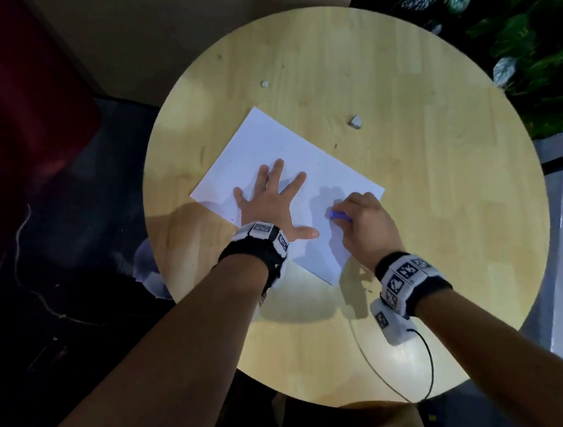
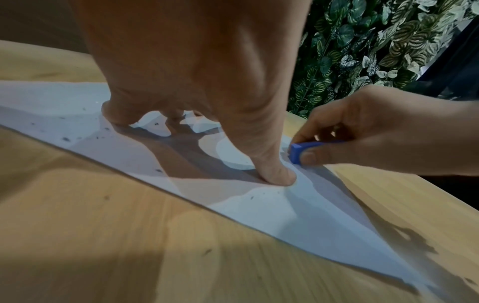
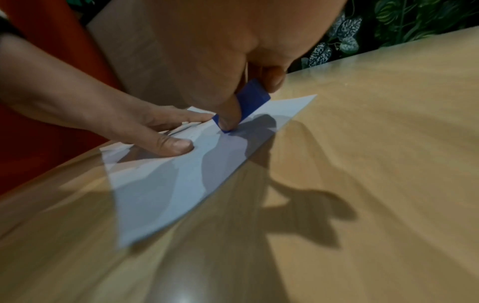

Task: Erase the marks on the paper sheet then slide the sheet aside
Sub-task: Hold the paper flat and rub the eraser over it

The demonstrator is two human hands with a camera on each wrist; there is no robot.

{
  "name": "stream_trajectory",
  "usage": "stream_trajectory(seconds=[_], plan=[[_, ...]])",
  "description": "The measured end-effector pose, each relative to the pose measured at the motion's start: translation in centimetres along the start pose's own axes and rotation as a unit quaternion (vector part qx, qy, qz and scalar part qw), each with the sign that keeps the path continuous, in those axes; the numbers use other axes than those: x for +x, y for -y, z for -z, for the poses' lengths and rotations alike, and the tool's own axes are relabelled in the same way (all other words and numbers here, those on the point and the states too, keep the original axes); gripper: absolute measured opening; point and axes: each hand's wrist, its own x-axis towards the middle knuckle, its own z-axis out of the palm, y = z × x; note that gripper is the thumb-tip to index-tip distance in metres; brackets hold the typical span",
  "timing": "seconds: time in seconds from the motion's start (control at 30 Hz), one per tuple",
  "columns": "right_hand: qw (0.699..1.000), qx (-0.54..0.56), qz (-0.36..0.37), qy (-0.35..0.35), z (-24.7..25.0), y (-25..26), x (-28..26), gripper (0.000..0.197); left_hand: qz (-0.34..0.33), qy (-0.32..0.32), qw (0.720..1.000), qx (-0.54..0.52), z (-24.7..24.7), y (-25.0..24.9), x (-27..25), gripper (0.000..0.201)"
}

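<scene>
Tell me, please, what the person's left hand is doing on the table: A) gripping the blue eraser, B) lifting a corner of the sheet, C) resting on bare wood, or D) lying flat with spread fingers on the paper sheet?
D: the left hand lies flat, fingers spread, on the paper sheet, while the right hand pinches the blue eraser.

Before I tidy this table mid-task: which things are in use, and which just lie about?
In use:
paper sheet
blue eraser, pinched by the right hand
left hand, flat on the sheet

Lying about:
two small pale bits on the round table
</scene>
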Motion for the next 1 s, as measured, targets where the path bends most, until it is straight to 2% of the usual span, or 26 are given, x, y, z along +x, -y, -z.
stream_trajectory(seconds=[0.17, 0.3, 0.43, 0.5, 0.6, 0.67, 0.73, 0.8, 0.83, 0.9, 1.0], plan=[[0.996, 0.049, -0.073, -0.031, -0.8, 0.0, 5.5, 0.017, 0.017, -0.019, 1.0, 0.001, -0.5, 0.0, -0.8, 0.115], [0.999, 0.004, -0.037, -0.009, -0.9, 0.9, 1.8, 0.012, 0.042, -0.038, 0.998, -0.013, -1.5, -0.2, -1.7, 0.112], [1.0, 0.02, -0.002, 0.009, -0.6, 1.3, -3.5, 0.013, 0.047, -0.013, 0.999, -0.016, -1.0, -0.5, -1.8, 0.119], [1.0, 0.019, 0.0, 0.002, -0.4, 0.9, -2.3, 0.013, 0.047, -0.003, 0.999, -0.006, -0.6, -0.8, -1.9, 0.124], [0.998, 0.032, -0.043, -0.027, -0.3, 0.0, 1.3, 0.014, 0.051, 0.014, 0.998, 0.016, -0.2, -1.3, -2.4, 0.129], [0.997, 0.045, -0.056, -0.013, -0.3, -0.4, 2.3, 0.015, 0.065, 0.015, 0.997, 0.037, -0.4, -2.0, -3.1, 0.125], [0.998, 0.04, -0.045, 0.003, -0.2, -0.5, 2.0, 0.017, 0.072, -0.024, 0.995, 0.06, -0.1, -2.7, -3.3, 0.109], [0.999, 0.028, -0.026, 0.018, 0.1, -0.4, 1.7, 0.017, 0.034, -0.071, 0.996, 0.031, 0.3, -2.8, -2.4, 0.094], [0.999, 0.022, -0.019, 0.023, 0.2, -0.3, 1.8, 0.018, 0.003, -0.073, 0.997, -0.003, 0.4, -2.6, -1.8, 0.094], [1.0, 0.012, -0.008, 0.025, 0.3, 0.0, 2.5, 0.017, -0.031, -0.032, 0.998, -0.038, 0.3, -1.9, -0.7, 0.108], [1.0, -0.004, 0.014, 0.016, 0.1, 1.3, 5.2, 0.014, -0.032, -0.005, 0.999, -0.007, -0.7, -1.0, 0.0, 0.122]])
